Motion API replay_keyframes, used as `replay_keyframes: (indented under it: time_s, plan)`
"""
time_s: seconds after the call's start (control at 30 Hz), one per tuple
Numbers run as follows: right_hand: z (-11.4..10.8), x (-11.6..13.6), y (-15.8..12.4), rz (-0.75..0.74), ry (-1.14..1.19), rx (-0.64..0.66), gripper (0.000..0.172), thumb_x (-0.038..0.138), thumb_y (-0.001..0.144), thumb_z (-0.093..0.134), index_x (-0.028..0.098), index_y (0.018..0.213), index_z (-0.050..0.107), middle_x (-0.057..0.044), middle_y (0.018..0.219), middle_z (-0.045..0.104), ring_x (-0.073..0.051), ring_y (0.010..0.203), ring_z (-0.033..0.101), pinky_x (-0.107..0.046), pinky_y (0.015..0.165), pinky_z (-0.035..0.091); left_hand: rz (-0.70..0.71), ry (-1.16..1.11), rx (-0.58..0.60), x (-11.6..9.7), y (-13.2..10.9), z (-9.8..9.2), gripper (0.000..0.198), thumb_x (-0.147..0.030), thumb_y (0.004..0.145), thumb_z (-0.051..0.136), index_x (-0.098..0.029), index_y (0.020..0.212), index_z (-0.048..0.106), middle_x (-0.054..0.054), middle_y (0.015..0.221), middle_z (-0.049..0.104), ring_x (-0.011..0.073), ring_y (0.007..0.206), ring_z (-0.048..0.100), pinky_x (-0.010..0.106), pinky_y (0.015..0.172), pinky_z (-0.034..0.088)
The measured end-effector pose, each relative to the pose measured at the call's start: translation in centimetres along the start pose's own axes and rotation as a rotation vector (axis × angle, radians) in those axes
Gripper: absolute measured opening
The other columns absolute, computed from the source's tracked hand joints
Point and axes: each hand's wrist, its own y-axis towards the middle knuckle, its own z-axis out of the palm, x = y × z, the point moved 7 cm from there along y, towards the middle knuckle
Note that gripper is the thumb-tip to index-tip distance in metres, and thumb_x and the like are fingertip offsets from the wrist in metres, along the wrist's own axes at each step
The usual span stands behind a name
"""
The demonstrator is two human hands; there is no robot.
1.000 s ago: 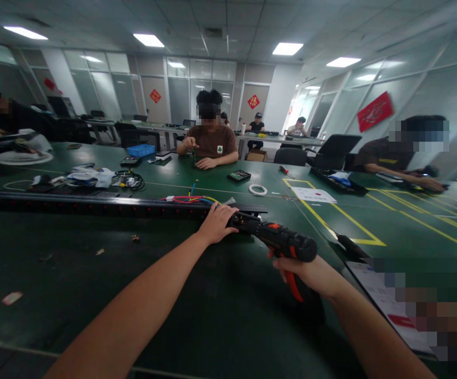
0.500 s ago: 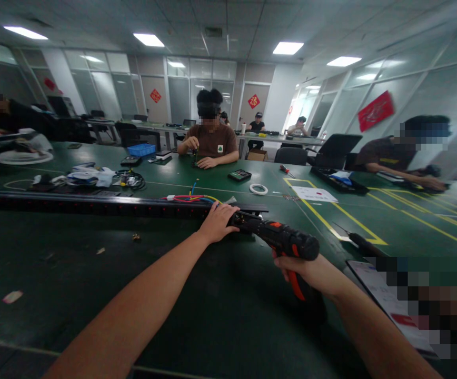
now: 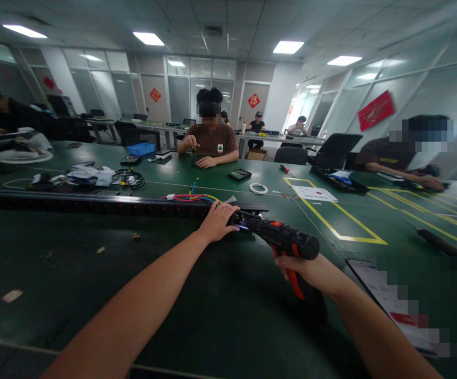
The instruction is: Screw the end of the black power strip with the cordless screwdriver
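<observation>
My left hand lies over the right end of a long black power strip, its fingers curled on the top edge and the thumb pointing right. Red, yellow and blue wires come out beside those fingers. In my right hand is a black and orange cordless screwdriver, gripped by its handle. Its nose points left into the end of the strip, by my left thumb. A bluish light shines at the nose. Whether the bit touches a screw is hidden.
A phone-like slab lies right of my right forearm, partly pixelated. Beyond it is a dark tool with a thin tip. Small brass-coloured parts lie left. A white ring and a paper lie ahead. A co-worker sits opposite.
A bluish light now shows at the screwdriver's nose. The dark thin-tipped tool on the right has shifted right, away from the yellow tape outline. My hands stay nearly in place.
</observation>
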Motion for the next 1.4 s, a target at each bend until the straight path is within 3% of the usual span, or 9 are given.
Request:
replay_keyframes:
  time_s: [0.83, 1.4]
  plan:
    - [0.05, -0.01, 0.15, -0.023, -0.026, 0.005, 0.017, 0.031, 0.071, 0.068, 0.021, 0.083, 0.061, 0.002, 0.06, 0.062, -0.018, 0.058, 0.061, -0.03, 0.058, 0.048, 0.003, -0.004, -0.007, 0.15, -0.02, 0.11, 0.062, -0.045, 0.088, 0.073, -0.023, 0.142, 0.049, 0.01, 0.14, 0.059, 0.0292, 0.139, 0.047, 0.055, 0.125, 0.013]
    - [0.04, -0.11, 0.06, 0.008, 0.012, 0.003, 0.032, 0.034, 0.07, 0.069, 0.018, 0.098, 0.064, 0.003, 0.061, 0.062, -0.018, 0.059, 0.06, -0.03, 0.059, 0.047, 0.016, 0.0, -0.022, 0.18, 0.06, 0.19, 0.063, -0.045, 0.087, 0.075, -0.022, 0.141, 0.05, 0.01, 0.139, 0.06, 0.0291, 0.137, 0.048, 0.055, 0.124, 0.014]
